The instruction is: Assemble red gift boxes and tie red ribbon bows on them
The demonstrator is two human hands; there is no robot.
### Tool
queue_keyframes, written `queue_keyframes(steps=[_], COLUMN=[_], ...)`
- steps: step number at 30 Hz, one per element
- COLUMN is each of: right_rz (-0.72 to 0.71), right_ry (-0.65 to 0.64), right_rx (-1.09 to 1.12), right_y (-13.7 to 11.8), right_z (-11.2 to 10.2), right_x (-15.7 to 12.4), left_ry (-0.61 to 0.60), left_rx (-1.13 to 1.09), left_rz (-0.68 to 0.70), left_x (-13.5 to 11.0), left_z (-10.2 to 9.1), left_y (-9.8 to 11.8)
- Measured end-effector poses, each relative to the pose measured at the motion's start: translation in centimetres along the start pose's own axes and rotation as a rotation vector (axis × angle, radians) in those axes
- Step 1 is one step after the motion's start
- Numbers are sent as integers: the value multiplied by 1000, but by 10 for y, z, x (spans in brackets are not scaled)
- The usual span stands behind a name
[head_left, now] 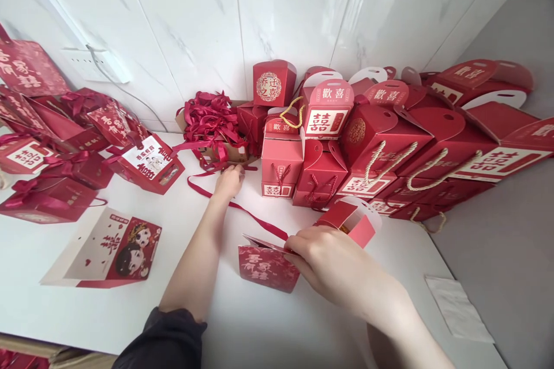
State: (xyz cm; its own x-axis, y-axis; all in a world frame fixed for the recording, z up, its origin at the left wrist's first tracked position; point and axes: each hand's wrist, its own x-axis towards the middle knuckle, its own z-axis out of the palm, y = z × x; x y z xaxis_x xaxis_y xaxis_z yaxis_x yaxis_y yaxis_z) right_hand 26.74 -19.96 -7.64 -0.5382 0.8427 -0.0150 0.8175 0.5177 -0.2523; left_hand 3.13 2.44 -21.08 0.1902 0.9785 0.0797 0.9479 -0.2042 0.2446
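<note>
Currently my left hand (228, 180) is stretched forward with its grip closed lightly over the far end of a red ribbon (251, 216) lying on the white surface (130, 300); the fingertips press down on it just in front of the cardboard box of ribbons (214, 127). That box is brim-full, with a tangle of red ribbon spilling over its rim.

My right hand (333, 262) is nearer to me. Its grip is pinched on the top edge of a small red gift box (268, 265), which rests on the surface directly under the fingers. The ribbon runs from the left grip diagonally to this box. Its top flaps appear open, and I cannot see whether anything is inside. No ribbon is tied on it yet.

Beyond the right grip, touching its far side, lies an open red carton (352, 219) on its side; its contents are not visible.

Judged from the layout, work is well advanced. Left of the left grip sits a group of ribbon-tied gift boxes (56, 184), apparently finished. Ahead and right of both grips a stack of rope-handled gift boxes (381, 150) stands against the tiled wall, closed. A flat unfolded box blank (108, 248) left of my left forearm remains unassembled.
</note>
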Motion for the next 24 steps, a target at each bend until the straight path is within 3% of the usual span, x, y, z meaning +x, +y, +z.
queue_keyframes(steps=[8,12,19,24], right_rz=[4,11,116,158], right_ry=[-5,8,119,126], right_rx=[12,16,-59,52], right_y=[0,2,10,15], right_z=[0,1,1,0], right_x=[2,2,11,14], left_ry=[-8,54,298,404], left_rx=[-89,-200,-591,-882], left_rz=[23,22,31,-2], left_x=[4,4,6,-11], left_z=[11,7,-36,-76], left_y=[9,12,26,45])
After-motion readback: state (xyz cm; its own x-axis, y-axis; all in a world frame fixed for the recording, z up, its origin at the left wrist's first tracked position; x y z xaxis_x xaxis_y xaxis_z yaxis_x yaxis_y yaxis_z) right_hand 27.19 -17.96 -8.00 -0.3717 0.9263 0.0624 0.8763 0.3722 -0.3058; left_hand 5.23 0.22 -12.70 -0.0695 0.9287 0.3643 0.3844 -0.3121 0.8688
